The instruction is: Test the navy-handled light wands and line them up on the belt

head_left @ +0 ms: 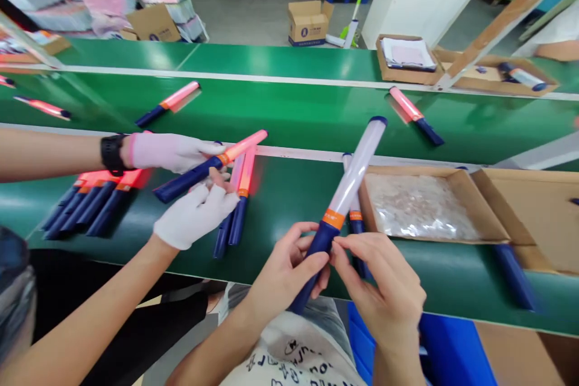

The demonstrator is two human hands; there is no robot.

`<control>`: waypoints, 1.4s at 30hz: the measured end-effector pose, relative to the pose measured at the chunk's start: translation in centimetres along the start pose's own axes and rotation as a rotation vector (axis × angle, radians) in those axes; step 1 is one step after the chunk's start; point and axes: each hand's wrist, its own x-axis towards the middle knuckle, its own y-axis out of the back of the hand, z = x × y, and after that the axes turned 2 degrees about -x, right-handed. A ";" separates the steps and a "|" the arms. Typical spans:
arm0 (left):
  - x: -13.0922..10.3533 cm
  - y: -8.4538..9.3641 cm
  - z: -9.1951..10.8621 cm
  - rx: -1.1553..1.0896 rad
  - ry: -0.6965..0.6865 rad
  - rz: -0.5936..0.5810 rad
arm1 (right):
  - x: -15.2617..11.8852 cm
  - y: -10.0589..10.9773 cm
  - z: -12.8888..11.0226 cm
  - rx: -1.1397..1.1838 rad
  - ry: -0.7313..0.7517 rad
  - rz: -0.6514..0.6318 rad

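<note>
Holding: one stick (355,175), tilted above the near edge of the tabletop (294,193), pale tube up, blue handle (323,238) down.
Left hand (287,271): mine, closed around the handle, thumb along its side.
Right hand (389,289): mine, thumb and forefinger pinched together at the handle's side; I cannot tell whether anything small sits between them.
Weight, by my judgement: light, probably hollow, with the handle likely the heavier end.
Body: stiff, smooth plastic, apt to roll or slip if held loosely.
Fragile part: the tube (362,157), which I expect to scuff or crack under a hard squeeze.
Best hold: the handle, just below the orange band (333,218), leaving the end cap (379,120) untouched.
Nearby: a second stick (356,226) behind the handle; beside it, a box (482,208) of plastic bags (420,208).
</note>
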 end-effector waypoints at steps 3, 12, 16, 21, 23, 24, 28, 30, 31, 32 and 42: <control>-0.2 0.1 -0.1 -0.002 -0.002 -0.007 | -0.1 -0.1 -0.2 -0.039 0.021 0.006; -0.2 0.4 -0.6 -0.021 -0.027 -0.020 | -0.2 -0.5 0.2 -0.111 0.093 0.012; -0.1 0.5 -0.7 -0.008 -0.022 -0.017 | -0.3 -0.6 0.4 -0.116 0.091 0.015; -0.1 0.4 -0.5 -0.010 -0.028 -0.006 | -0.3 -0.6 0.5 -0.127 0.103 -0.004; -0.1 0.3 -0.3 0.001 -0.024 0.003 | -0.3 -0.6 0.5 -0.130 0.106 -0.007; -0.1 0.3 -0.3 0.010 -0.018 0.012 | -0.2 -0.7 0.5 -0.130 0.105 -0.009; -0.3 0.2 -0.1 0.018 -0.006 0.032 | -0.2 -0.8 0.4 -0.127 0.097 -0.009; -0.3 0.1 -0.1 0.004 -0.014 0.028 | -0.1 -0.8 0.3 -0.125 0.092 -0.004; -0.3 0.1 0.0 -0.003 -0.017 0.026 | -0.1 -0.8 0.3 -0.124 0.091 0.001; -0.3 0.1 0.0 -0.009 -0.017 0.025 | -0.1 -0.8 0.2 -0.120 0.089 0.003; -0.3 0.0 0.3 -0.016 -0.021 0.024 | 0.0 -0.1 -0.2 -0.110 0.091 -0.014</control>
